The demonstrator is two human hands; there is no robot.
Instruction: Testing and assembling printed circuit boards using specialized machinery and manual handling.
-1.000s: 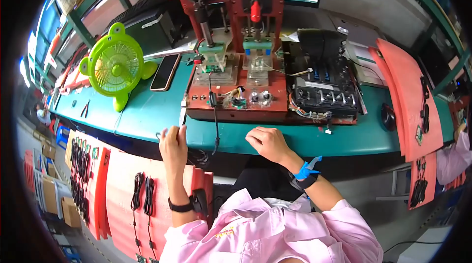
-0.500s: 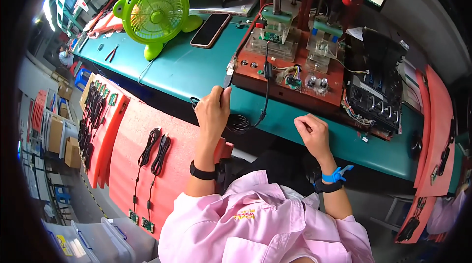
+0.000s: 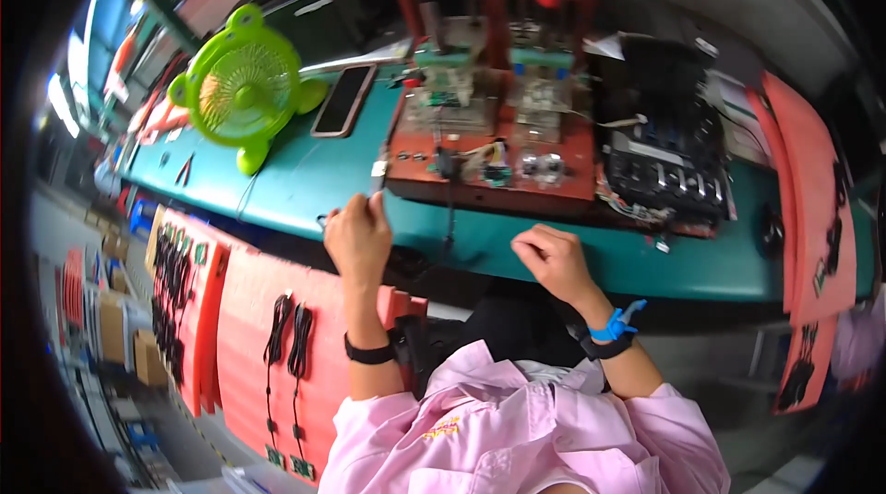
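Since half a second ago the view has swung, so the red fixture [image 3: 554, 166] sits further left in the picture, while the left hand [image 3: 358, 237] stays by its front left corner. That hand pinches a dark cable plug [image 3: 377, 180] with a pale tip, at that same corner; blur hides whether the tip is seated. In front of the fixture, toward its right half, the right hand [image 3: 554, 259] is loosely clenched, with nothing visible in it. A black cable [image 3: 450, 208] hangs down over the fixture's front side. On the fixture's left half, a green circuit board [image 3: 448, 88] sits on clear blocks. Just right of the fixture is a black device [image 3: 664, 175]; to its left, on the green table [image 3: 314, 185], lie a phone [image 3: 344, 102] and, farther out, a green fan [image 3: 245, 92]. Nearer the person and left of the fixture, pink foam [image 3: 245, 355] carries bundled black cords [image 3: 275, 332].
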